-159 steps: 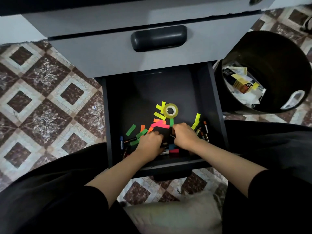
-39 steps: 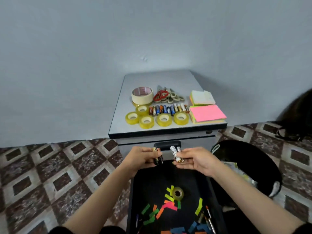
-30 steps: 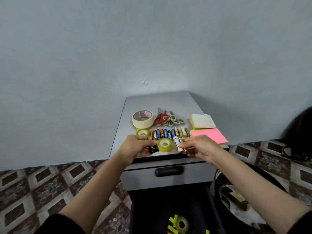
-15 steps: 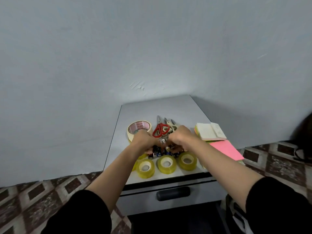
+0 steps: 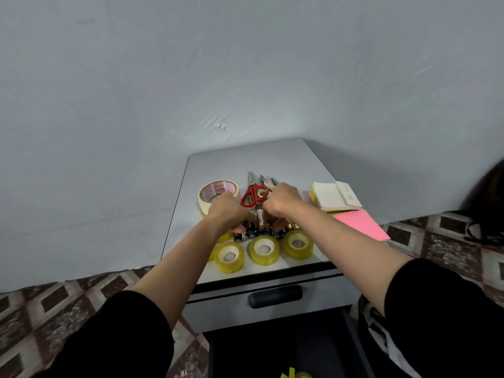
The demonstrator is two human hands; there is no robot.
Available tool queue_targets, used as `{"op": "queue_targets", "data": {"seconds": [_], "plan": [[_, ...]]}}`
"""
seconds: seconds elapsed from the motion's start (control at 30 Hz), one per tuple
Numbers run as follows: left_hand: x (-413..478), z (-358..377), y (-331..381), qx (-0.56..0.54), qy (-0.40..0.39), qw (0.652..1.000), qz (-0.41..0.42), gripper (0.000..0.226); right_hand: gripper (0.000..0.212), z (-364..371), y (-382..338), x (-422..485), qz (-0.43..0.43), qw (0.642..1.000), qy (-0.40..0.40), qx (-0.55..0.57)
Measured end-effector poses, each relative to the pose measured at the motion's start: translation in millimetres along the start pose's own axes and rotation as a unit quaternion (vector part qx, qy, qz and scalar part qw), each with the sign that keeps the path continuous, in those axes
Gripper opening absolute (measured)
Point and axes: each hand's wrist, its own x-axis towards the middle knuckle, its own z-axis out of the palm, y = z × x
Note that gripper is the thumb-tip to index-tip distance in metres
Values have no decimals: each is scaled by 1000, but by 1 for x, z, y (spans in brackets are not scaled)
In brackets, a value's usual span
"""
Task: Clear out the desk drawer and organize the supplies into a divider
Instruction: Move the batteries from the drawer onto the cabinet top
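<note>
A plain grey wall [image 5: 245, 64] filled most of the view, with patterned floor tiles [image 5: 54, 309] along its foot. A grey cabinet [image 5: 259, 162] stood against the wall. Its upper drawer front [image 5: 218, 309] was closed, and the drawer [image 5: 272, 350] below stood pulled out, dark inside.

Both arms, in black sleeves, reached over the cabinet top. The left hand [image 5: 226, 211] and right hand [image 5: 283, 201] sat close together, knuckles up and fingers curled down over the batteries [image 5: 251, 233]. Whether either hand gripped anything could not be told.

On the right of the top lay a pink pad [image 5: 360, 225], with a pale pad [image 5: 335, 196] behind it. A wide roll of masking tape [image 5: 218, 188] lay flat at the left rear. Three clear tape rolls [image 5: 264, 249] lined the front edge, and a fourth was partly hidden under the left forearm. The red-handled scissors [image 5: 253, 195] pointed their blades towards the wall.

The batteries lay side by side in a left-to-right row just behind the tape rolls, each with its long axis running front to back. One pale battery [image 5: 261, 217] showed between the two hands, its length also pointing at the wall.
</note>
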Motion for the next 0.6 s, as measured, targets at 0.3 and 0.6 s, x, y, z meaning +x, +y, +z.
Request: {"op": "queue_targets", "data": {"seconds": [0.3,0.6], "plan": [[-10,-3,-6,-10,22,1000,17,4,29,-2,5,-1,-19,998,46,-44],[-61,-8,-13,-119,50,986,109,10,4,-18,12,-45,-64,995,-17,74]]}}
